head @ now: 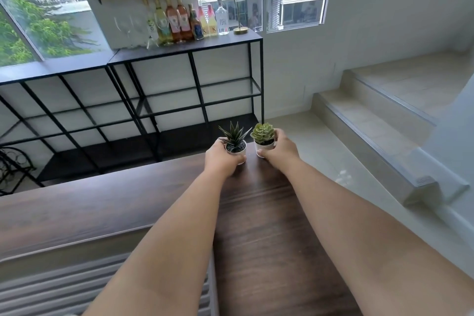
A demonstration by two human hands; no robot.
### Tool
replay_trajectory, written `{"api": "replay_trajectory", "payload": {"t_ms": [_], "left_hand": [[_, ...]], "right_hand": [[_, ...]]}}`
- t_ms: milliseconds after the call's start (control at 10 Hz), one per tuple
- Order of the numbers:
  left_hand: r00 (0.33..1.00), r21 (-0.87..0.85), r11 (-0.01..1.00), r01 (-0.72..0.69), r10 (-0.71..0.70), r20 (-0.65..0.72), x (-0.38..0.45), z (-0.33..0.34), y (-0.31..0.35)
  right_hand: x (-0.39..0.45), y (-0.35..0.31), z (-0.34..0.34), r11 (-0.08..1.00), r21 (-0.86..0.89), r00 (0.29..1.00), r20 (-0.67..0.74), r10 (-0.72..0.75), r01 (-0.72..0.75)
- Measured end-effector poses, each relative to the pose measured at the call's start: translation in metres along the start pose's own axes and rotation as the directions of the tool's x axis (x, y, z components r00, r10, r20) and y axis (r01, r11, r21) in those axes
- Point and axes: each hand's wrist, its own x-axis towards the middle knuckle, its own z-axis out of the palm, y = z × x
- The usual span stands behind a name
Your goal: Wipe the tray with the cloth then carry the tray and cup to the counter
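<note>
Left hand: the left hand (222,159) has its fingers curled round the spiky plant pot (236,147), near the far edge of the desk (259,226).
Right hand: the right hand (280,147) has fingers and thumb wrapped round the rosette plant pot (264,145), just beside the first pot.
Desk edges: both pots sit at the far end; the right edge drops to the floor (320,141).
Open room: floor lies between the desk, the black shelf unit (184,79) and the steps (372,120).
Tray, cup, cloth: not in view.
</note>
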Motion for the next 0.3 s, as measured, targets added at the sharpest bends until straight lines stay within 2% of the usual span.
{"api": "replay_trajectory", "payload": {"t_ms": [300], "left_hand": [[1.000,0.048,0.999,-0.013,0.013,0.010,-0.0018,-0.0021,-0.0021]], "right_hand": [[-0.0056,0.0059,0.0040,0.998,0.058,1.000,-0.029,0.011,-0.009]]}}
